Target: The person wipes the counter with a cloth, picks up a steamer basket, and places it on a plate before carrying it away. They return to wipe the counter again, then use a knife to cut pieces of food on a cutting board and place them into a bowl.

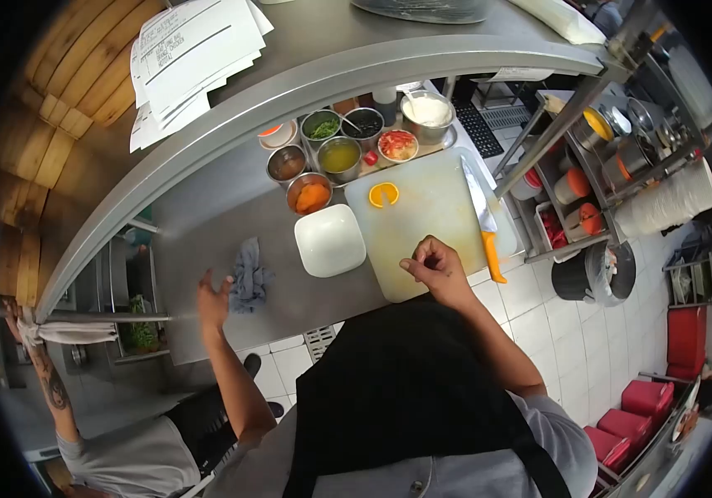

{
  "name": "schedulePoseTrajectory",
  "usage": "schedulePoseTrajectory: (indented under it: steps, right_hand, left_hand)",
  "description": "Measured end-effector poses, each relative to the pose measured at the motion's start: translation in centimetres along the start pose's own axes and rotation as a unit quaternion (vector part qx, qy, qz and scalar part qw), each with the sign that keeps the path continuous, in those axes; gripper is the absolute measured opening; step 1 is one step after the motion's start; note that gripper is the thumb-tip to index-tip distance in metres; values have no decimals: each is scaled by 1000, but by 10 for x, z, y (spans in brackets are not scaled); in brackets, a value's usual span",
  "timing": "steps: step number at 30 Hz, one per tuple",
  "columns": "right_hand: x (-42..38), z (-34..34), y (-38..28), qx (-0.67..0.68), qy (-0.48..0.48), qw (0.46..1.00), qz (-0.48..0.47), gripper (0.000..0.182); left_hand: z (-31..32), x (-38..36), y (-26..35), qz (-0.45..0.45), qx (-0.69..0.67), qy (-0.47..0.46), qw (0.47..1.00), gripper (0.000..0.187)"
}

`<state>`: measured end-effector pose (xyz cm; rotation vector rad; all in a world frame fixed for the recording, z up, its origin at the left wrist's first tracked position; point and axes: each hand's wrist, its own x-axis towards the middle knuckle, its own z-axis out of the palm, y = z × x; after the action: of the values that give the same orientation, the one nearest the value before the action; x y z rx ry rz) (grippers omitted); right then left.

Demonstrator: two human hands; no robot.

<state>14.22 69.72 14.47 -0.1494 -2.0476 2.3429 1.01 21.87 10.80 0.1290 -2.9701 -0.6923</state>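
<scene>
My left hand (214, 297) is raised with its fingers apart and holds nothing, just left of a crumpled grey-blue cloth (249, 278) on the steel counter. Over the lower part of the cutting board (422, 228), my right hand (437, 267) has its fingers curled together; whether something small is between them cannot be made out. Between the hands sits an empty white square bowl (330, 241). An orange slice (383, 195) lies on the board's upper left. Along the board's right side rests a knife (482, 216) with an orange handle.
Metal containers of green herbs (321, 127), yellow liquid (340, 158) and orange pieces (309, 195) stand behind the bowl. A steel shelf (322, 66) arches overhead with paper tickets (190, 58). Another person's tattooed arm (53, 386) is at lower left. A bin (592, 270) stands right.
</scene>
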Motion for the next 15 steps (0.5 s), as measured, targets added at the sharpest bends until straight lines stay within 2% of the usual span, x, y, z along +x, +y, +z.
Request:
schedulePoseTrajectory:
  steps: [1,3,4,5,7,9,10,11,12,13,15]
  right_hand:
    - [0,3,2,-1,11,1000,-2,27]
    - [0,-2,-2,-40,-7,999,22,20]
    - [-1,4,-1,25,6,1000,14,15]
    - [-4,5,3,27,5,999,39,26]
    - [-9,13,1,-14,-4,1000,16,33]
    - [-13,17,6,-91,-21,996,10,35]
    - [-17,19,5,-106,-30,994,-15,38]
    - [-18,24,5,-103,-9,994,-20,38]
    - [-15,28,5,-130,-32,990,-41,40]
    - [-14,34,4,-158,-62,984,-58,42]
    - [-13,57,-21,-155,-59,976,-142,50]
  left_hand:
    - [7,-6,-6,10,-3,-5,1000,62]
    - [36,-16,1,57,6,49,997,57]
    - [58,-18,-10,91,20,26,995,53]
    - [80,-22,-28,126,38,6,991,48]
    - [106,-36,-55,168,81,58,981,42]
    - [119,-22,-76,118,-44,98,987,40]
    - [111,-14,-57,143,-47,93,984,40]
    - [78,-18,-21,58,-130,85,986,41]
    - [46,-26,17,-33,-211,74,974,43]
    - [19,-34,58,-26,-212,68,974,43]
    - [-24,-55,140,63,-387,51,919,44]
